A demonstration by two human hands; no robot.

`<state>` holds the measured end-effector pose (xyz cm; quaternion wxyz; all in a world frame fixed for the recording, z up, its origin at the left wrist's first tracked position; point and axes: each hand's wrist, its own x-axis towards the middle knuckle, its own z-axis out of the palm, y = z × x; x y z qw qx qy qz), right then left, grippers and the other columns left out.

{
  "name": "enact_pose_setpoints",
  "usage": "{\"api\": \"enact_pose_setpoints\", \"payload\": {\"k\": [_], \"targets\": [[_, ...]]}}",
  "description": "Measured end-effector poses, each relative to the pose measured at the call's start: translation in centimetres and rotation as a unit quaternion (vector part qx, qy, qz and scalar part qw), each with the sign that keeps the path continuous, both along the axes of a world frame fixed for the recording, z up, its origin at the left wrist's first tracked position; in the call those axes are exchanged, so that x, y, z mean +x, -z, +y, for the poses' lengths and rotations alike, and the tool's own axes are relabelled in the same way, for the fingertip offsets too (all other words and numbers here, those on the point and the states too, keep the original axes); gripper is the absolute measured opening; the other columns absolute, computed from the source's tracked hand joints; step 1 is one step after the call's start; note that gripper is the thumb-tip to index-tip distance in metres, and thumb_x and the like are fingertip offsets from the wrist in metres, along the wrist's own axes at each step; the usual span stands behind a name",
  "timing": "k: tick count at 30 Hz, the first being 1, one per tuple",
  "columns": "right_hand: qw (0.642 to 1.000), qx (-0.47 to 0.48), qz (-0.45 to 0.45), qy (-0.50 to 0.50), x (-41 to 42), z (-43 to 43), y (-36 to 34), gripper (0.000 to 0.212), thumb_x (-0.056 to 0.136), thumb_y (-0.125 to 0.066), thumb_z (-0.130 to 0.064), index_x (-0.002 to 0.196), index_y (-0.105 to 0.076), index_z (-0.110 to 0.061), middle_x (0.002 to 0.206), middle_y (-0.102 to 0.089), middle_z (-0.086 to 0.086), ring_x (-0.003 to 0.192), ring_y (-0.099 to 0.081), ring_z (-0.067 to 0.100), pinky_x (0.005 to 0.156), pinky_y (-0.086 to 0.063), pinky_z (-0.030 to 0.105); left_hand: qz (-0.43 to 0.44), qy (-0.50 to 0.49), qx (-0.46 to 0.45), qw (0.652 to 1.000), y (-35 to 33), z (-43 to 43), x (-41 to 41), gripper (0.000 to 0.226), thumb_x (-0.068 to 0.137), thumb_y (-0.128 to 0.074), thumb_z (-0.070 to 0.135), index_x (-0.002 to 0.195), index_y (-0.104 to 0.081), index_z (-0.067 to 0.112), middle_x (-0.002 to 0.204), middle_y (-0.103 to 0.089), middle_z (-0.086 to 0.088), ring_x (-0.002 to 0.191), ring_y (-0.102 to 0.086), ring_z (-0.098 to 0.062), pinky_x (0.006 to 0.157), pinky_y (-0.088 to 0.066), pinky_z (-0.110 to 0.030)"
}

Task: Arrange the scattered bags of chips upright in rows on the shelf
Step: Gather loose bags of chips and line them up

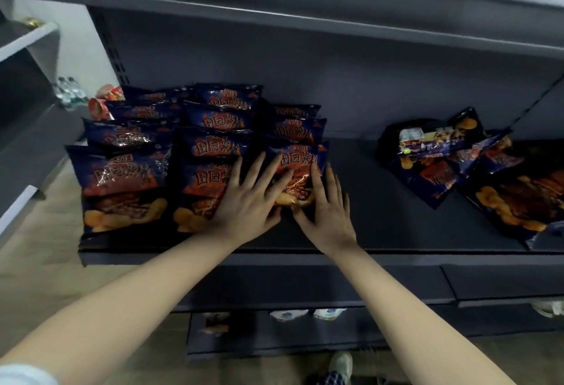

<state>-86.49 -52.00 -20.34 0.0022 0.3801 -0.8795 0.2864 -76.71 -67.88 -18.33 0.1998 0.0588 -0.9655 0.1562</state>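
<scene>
Legend, as I read it from my remote station: the upright bags [122, 177], standing in 3 rows, are dark navy, each with an orange-red band of outlined characters and golden-yellow crisps printed along the lower edge. The scattered bags [433, 177] carry the same navy, red and yellow print; 1 shows a white label patch [412, 134] with multicoloured marks. The shelf [366, 216] is charcoal grey, and its back panel [335, 79] is a paler blue-grey with dark slots in a column at its left edge. Red-and-white packets [100, 103] and clear bottles [68, 91] with green labels lie behind. The floor [45, 262] is beige. A trouser leg [332, 380] is checked blue and white.
</scene>
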Motion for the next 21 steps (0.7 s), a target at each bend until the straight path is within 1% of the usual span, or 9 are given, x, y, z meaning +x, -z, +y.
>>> {"api": "enact_pose_setpoints", "payload": {"k": [5, 8, 12, 17, 19, 21], "targets": [[1.000, -0.015, -0.004, -0.014, 0.2, 0.2, -0.3, 0.087, 0.084, -0.043, -0.060, 0.144, 0.018, -0.046, 0.157, 0.017, -0.009, 0.145, 0.015, 0.015, 0.117, -0.002, 0.053, -0.006, 0.000, -0.007, 1.000, -0.7, 0.3, 0.2, 0.090, 0.073, -0.067, 0.051, 0.147, -0.026, 0.019, 0.154, -0.022, -0.015, 0.139, -0.024, -0.041, 0.110, -0.014, -0.064], [1.000, -0.022, -0.002, -0.015, 0.1, 0.3, -0.2, 0.089, 0.085, -0.048, -0.056, 0.144, 0.018, -0.047, 0.156, 0.020, -0.010, 0.144, 0.018, 0.014, 0.117, 0.000, 0.053, -0.003, 0.004, -0.015, 1.000, -1.1, 0.9, 0.3, 0.092, 0.073, -0.068, 0.051, 0.148, -0.023, 0.019, 0.155, -0.021, -0.014, 0.139, -0.023, -0.040, 0.113, -0.009, -0.060], [0.999, -0.036, -0.003, -0.014, 0.1, 0.3, -0.2, 0.088, 0.084, -0.048, -0.056, 0.143, 0.016, -0.049, 0.154, 0.024, -0.015, 0.143, 0.021, 0.012, 0.116, 0.003, 0.051, 0.007, 0.035, -0.016, 0.999, -1.6, 1.7, -0.1, 0.082, 0.079, -0.059, 0.050, 0.147, -0.026, 0.020, 0.155, -0.019, -0.013, 0.140, -0.021, -0.038, 0.114, -0.007, -0.057], [0.999, -0.029, -0.002, -0.013, 0.1, 0.4, -0.2, 0.089, 0.087, -0.052, -0.048, 0.142, 0.017, -0.051, 0.152, 0.028, -0.017, 0.142, 0.023, 0.013, 0.116, 0.002, 0.054, 0.003, 0.091, -0.008, 0.996, -1.8, 2.8, -0.8, 0.079, 0.076, -0.062, 0.037, 0.145, -0.030, 0.019, 0.154, -0.023, -0.012, 0.139, -0.024, -0.036, 0.115, -0.006, -0.055], [1.000, -0.021, 0.008, -0.010, -0.2, 0.9, -0.3, 0.088, 0.086, -0.051, -0.050, 0.142, 0.017, -0.051, 0.151, 0.029, -0.017, 0.142, 0.023, 0.015, 0.115, 0.004, 0.053, 0.001, 0.097, -0.003, 0.995, -2.0, 3.1, -1.1, 0.080, 0.075, -0.063, 0.036, 0.145, -0.031, 0.017, 0.154, -0.024, -0.012, 0.139, -0.024, -0.036, 0.115, -0.009, -0.055], [0.999, -0.011, 0.038, 0.002, -0.7, 2.3, -0.4, 0.084, 0.085, -0.047, -0.056, 0.143, 0.014, -0.050, 0.153, 0.026, -0.013, 0.143, 0.020, 0.017, 0.115, 0.006, 0.052, -0.002, 0.100, 0.010, 0.995, -2.2, 3.6, -1.5, 0.082, 0.074, -0.063, 0.037, 0.146, -0.029, 0.016, 0.154, -0.025, -0.012, 0.139, -0.024, -0.037, 0.115, -0.011, -0.055]]}}
